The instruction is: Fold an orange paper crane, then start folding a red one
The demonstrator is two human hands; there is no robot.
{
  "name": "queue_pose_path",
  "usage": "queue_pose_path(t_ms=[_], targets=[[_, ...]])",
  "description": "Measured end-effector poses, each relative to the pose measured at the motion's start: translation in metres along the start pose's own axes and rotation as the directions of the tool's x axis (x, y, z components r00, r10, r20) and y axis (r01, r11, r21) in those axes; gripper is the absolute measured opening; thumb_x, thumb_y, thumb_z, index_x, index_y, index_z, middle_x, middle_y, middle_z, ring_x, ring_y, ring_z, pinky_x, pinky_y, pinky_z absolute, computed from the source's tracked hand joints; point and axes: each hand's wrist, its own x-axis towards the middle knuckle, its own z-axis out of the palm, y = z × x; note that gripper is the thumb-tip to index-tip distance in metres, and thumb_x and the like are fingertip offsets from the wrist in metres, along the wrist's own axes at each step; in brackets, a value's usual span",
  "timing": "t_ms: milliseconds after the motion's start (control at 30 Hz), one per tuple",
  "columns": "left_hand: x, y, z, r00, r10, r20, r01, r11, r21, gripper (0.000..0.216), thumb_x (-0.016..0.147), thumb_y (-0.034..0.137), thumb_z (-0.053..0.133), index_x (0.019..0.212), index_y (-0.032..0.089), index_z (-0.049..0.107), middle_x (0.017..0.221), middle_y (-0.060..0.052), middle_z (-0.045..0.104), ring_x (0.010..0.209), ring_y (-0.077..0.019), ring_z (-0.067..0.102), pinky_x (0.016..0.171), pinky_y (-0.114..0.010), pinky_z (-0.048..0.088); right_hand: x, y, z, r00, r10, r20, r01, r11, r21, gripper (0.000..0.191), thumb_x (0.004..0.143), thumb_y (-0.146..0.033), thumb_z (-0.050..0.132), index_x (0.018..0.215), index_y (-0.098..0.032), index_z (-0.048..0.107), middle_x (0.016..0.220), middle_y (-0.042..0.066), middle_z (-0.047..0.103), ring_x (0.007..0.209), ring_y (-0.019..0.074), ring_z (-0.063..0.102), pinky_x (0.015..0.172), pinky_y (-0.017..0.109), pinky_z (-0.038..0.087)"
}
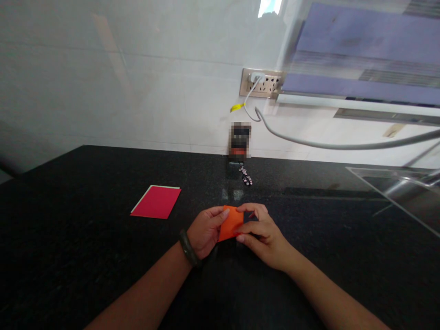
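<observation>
At the frame's lower centre, the left hand (205,231) pinched the orange paper (230,223) beneath its thumb, apparently to steady it, while the right hand (266,238), partly curled, gripped the opposite edge, perhaps keeping it flat. Left of centre, the red paper stack (156,201) lay on the black surface (103,266), seemingly clear of both hands for elbow room

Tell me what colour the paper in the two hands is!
The paper is orange, seen best in the head view.
</observation>
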Motion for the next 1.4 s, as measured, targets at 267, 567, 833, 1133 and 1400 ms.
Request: queue_pose_path(t_ms=[267, 567, 833, 1133, 1400], targets=[[0.0, -0.004, 0.0, 0.994, 0.055, -0.092, -0.046, 0.995, 0.089, 0.021, 0.068, 0.024, 0.066, 0.085, 0.013, 0.061, 0.086, -0.006, 0.064, 0.072, -0.0127, 0.061, 0.064, -0.023, 0.047, 0.005, 0.004, 0.016, 0.843, 0.513, -0.163, -0.419, 0.814, 0.402, 0.015, 0.073, -0.031, 0.057, 0.068, -0.017, 0.055, 0.073, 0.002, 0.055, 0.065, 0.014, 0.052, 0.056, 0.026, 0.042], [-0.001, -0.008, 0.002, 0.984, 0.125, -0.127, -0.081, 0.949, 0.305, 0.028, 0.065, 0.035, 0.067, 0.082, 0.013, 0.062, 0.076, -0.003, 0.066, 0.067, -0.0138, 0.061, 0.058, -0.023, 0.048, 0.004, 0.002, 0.017, 0.802, 0.596, -0.035, -0.479, 0.677, 0.559, 0.017, 0.066, -0.03, 0.064, 0.065, -0.016, 0.055, 0.06, -0.003, 0.053, 0.051, 0.0091, 0.046, 0.048, 0.021, 0.037], [0.001, -0.01, 0.002, 0.969, 0.183, -0.163, -0.114, 0.926, 0.36, 0.023, 0.064, 0.028, 0.067, 0.08, 0.013, 0.062, 0.07, -0.003, 0.068, 0.062, -0.0137, 0.061, 0.055, -0.022, 0.047, 0.007, -0.007, 0.016, 0.733, 0.68, 0.016, -0.522, 0.547, 0.655, 0.023, 0.07, -0.038, 0.061, 0.066, -0.015, 0.055, 0.052, -0.004, 0.051, 0.042, 0.0066, 0.042, 0.042, 0.019, 0.031], [0.001, -0.01, 0.003, 0.968, 0.19, -0.161, -0.126, 0.931, 0.344, 0.02, 0.064, 0.025, 0.067, 0.078, 0.011, 0.061, 0.069, -0.004, 0.068, 0.062, -0.0133, 0.061, 0.058, -0.022, 0.046, 0.007, -0.006, 0.02, 0.7, 0.714, -0.005, -0.468, 0.464, 0.752, 0.023, 0.064, -0.033, 0.067, 0.074, -0.016, 0.054, 0.055, -0.006, 0.051, 0.041, 0.005, 0.042, 0.04, 0.017, 0.033], [0.001, -0.01, 0.002, 0.968, 0.19, -0.166, -0.113, 0.915, 0.387, 0.02, 0.063, 0.027, 0.067, 0.075, 0.011, 0.061, 0.063, -0.002, 0.067, 0.056, -0.0121, 0.059, 0.053, -0.021, 0.044, 0.007, -0.008, 0.018, 0.717, 0.697, -0.008, -0.519, 0.541, 0.662, 0.022, 0.069, -0.035, 0.062, 0.07, -0.013, 0.059, 0.054, -0.003, 0.053, 0.042, 0.006, 0.042, 0.04, 0.019, 0.033]])
